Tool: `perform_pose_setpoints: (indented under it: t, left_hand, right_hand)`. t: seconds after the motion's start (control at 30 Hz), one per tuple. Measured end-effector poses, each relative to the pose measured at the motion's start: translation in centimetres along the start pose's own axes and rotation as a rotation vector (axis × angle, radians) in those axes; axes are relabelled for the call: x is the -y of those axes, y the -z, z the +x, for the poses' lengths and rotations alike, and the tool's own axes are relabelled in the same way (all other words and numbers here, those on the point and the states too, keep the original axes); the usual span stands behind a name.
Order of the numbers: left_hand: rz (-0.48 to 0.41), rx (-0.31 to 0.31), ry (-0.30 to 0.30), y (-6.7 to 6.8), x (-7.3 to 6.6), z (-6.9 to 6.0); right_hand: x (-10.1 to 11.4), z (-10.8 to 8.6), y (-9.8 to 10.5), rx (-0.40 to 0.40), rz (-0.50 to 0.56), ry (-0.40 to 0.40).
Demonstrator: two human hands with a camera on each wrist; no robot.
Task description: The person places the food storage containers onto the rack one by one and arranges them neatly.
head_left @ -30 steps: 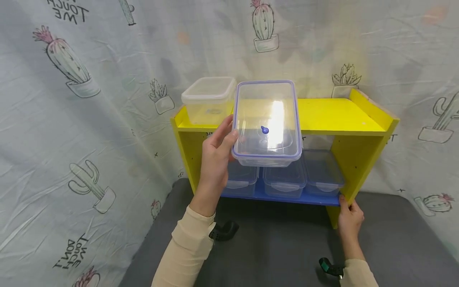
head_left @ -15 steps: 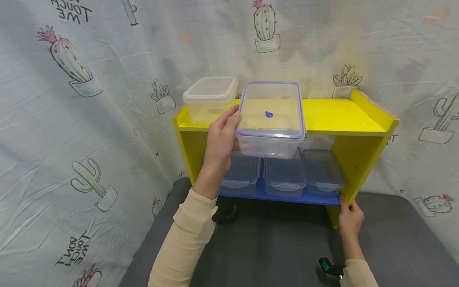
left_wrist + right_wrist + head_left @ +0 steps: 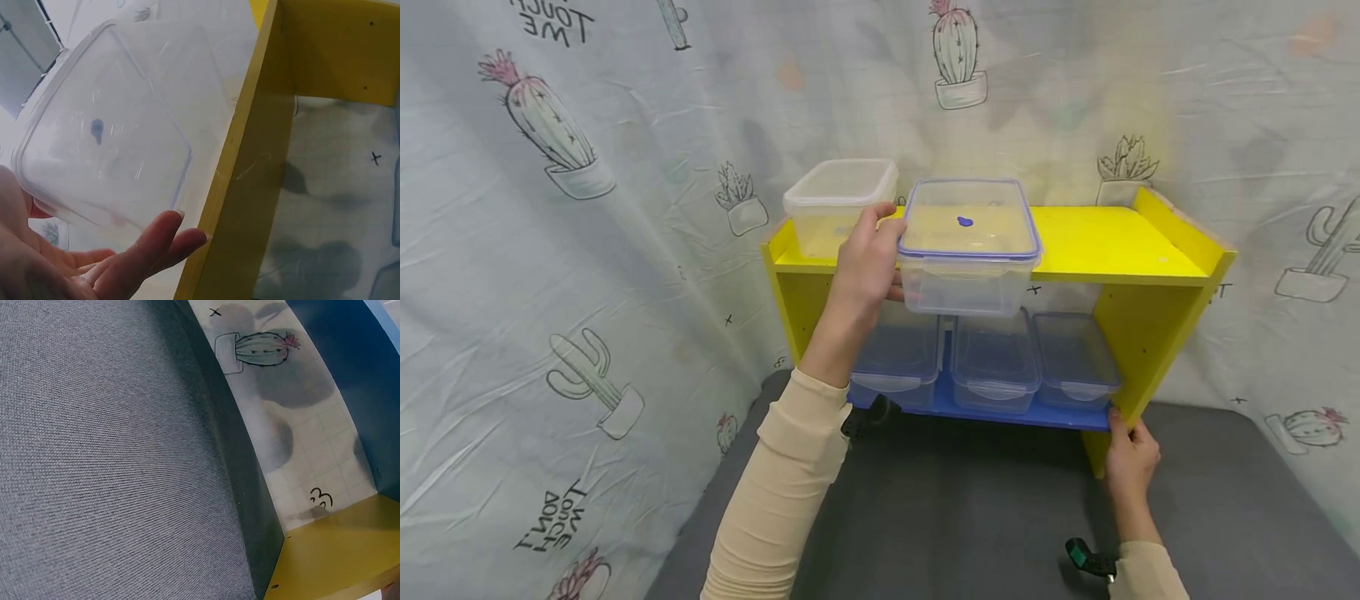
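Note:
My left hand [image 3: 867, 258] grips the left side of a clear food container [image 3: 967, 283] with a blue-rimmed lid. The container is held level in front of the top board of a yellow shelf unit [image 3: 1105, 242], its base lower than the board's front edge. In the left wrist view, the fingers [image 3: 156, 250] reach along the container [image 3: 125, 131] beside the yellow board [image 3: 240, 169]; any contact with the board is unclear. My right hand [image 3: 1131, 458] pinches the unit's lower right front corner, at the blue bottom board [image 3: 1067, 415]. The right wrist view shows only a sliver of it.
A clear container with a whitish lid [image 3: 841, 185] stands on the top board's left end. Below, on the blue board, are the left container [image 3: 895, 350], middle container [image 3: 996, 354] and right container [image 3: 1075, 350]. The unit stands on a grey surface [image 3: 970, 517] before a cactus-print curtain [image 3: 677, 125].
My left hand has raised its container slightly and tipped it from lid-facing-me to nearly level, so more of its front wall shows. My right hand has stayed on the shelf corner.

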State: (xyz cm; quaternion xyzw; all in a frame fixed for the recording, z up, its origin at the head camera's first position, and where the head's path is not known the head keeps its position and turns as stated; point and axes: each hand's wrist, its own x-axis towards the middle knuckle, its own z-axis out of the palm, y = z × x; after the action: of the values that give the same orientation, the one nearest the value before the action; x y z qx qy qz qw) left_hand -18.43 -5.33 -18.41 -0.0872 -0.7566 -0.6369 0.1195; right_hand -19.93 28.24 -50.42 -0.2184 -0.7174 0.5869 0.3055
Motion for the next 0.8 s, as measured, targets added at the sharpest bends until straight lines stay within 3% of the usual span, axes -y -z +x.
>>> perform_pose_setpoints:
  t: [0.2, 0.4, 0.57, 0.67, 0.73, 0.8]
  left_hand:
    - [0.084, 0.031, 0.003, -0.1, -0.6, 0.6]
    - [0.141, 0.008, 0.039, 0.0, -0.5, 1.3]
    - [0.185, 0.008, -0.004, 0.0, -0.1, 1.4]
    - [0.335, -0.087, -0.128, 0.0, 0.2, 0.8]
    - [0.474, -0.2, -0.265, 0.0, 0.2, 0.1]
    - [0.583, -0.329, -0.453, 0.0, 0.2, -0.8]
  right_hand:
    - [0.0, 0.0, 0.2, -0.009, -0.005, 0.013]
    - [0.2, -0.2, 0.0, 0.025, -0.017, 0.007]
    - [0.2, -0.2, 0.1, 0.011, 0.008, 0.005]
    - [0.2, -0.1, 0.1, 0.009, 0.004, 0.007]
    - [0.2, -0.1, 0.0, 0.012, 0.003, 0.007]
    - [0.3, -0.1, 0.0, 0.008, 0.007, 0.007]
